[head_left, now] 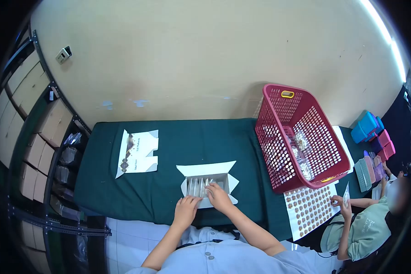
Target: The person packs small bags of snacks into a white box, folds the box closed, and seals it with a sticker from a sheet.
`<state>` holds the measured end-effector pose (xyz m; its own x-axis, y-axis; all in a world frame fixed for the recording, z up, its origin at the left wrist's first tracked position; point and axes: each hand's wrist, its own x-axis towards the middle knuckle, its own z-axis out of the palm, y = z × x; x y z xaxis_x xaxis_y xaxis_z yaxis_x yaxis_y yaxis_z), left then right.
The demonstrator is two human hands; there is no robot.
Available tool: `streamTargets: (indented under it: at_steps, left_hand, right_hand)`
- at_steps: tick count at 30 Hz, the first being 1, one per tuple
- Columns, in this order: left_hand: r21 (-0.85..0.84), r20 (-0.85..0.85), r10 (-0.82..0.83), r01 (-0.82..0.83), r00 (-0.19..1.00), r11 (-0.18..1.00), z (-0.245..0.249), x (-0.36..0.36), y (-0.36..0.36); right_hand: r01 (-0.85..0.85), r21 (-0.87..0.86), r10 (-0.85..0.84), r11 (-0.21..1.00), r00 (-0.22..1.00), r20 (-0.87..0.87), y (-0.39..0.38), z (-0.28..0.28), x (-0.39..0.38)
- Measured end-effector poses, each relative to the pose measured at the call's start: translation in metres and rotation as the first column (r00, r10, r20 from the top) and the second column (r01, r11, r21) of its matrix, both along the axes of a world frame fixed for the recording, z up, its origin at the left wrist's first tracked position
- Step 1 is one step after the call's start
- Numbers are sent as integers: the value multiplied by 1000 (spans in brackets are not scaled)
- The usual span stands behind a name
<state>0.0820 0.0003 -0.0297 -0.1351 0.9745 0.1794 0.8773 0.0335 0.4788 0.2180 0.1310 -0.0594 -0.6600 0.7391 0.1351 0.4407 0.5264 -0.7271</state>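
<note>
An open white box stands on the green cloth in front of me, its flaps spread outward. Clear packets are lined up on edge inside it. My left hand rests at the box's near left edge, fingers bent over the rim by the packets. My right hand reaches into the box from the right, its fingers together at the packets; whether it grips one is too small to tell. A flat white printed carton piece lies at the left of the cloth.
A red basket holding bagged items stands at the right. Beside it lies a sheet of round stickers. A co-worker is at the far right, near coloured baskets. Shelves with boxes stand at the left.
</note>
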Motion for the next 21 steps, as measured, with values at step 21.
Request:
streamTargets:
  at_steps: [21]
  left_hand:
    - [11,129,-160,160,979,987,-11,-119,-39]
  right_hand:
    - [-109,78,99,991,988,116,-66,27,-88]
